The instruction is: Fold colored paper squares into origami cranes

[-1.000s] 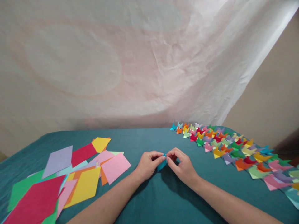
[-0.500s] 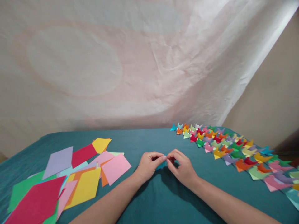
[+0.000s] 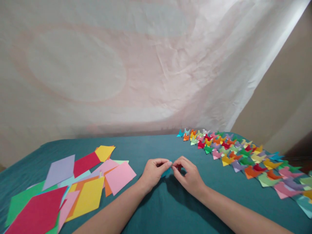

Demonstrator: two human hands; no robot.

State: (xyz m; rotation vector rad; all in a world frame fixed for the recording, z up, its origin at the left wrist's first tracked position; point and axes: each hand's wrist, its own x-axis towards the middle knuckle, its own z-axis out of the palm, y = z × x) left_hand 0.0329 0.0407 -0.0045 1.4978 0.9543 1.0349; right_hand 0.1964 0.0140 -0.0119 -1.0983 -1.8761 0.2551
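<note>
The left hand [image 3: 154, 172] pinches folded blue paper [image 3: 166, 173], its visible length slanting toward the table's [image 3: 148, 211] near edge; the right hand [image 3: 189, 173] curls beside its tip, grip unclear.

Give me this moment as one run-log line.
Left hand: pinching blue paper | Right hand: fingertips beside it, contact unclear | Person's left: loose coloured sheets | Person's right: folded paper birds

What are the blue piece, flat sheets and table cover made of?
Blue piece: probably paper; looks thin, but it's mostly hidden, so finish unclear.
Flat sheets: likely matte coloured paper; thin, straight-edged, no glare.
Table cover: seems matte teal fabric; soft faint creases, no shine. Weave not resolvable.
</note>
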